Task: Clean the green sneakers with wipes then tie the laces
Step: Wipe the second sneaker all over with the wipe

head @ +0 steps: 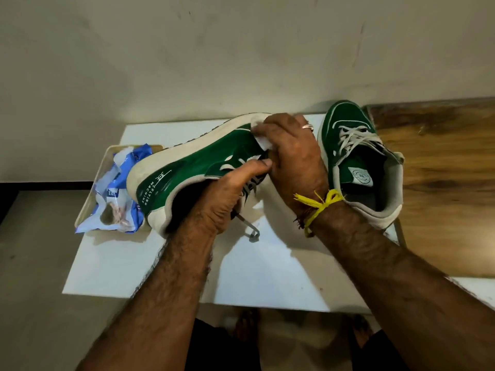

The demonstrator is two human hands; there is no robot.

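One green sneaker [192, 162] with a cream sole is tipped on its side above the white table [257, 274]. My left hand [227, 194] reaches into its opening and grips it, thumb over the laces. My right hand [289, 153] holds a white wipe [261, 136] against the green upper near the toe. A loose lace end [250, 231] hangs down to the table. The second green sneaker [359, 159] stands upright at the right, its off-white laces loose.
A small tray [88, 207] at the left table edge holds a blue and white wipes packet [117, 194]. A wooden surface [442, 183] adjoins the table on the right. The wall lies close behind. My feet show below the table's front edge.
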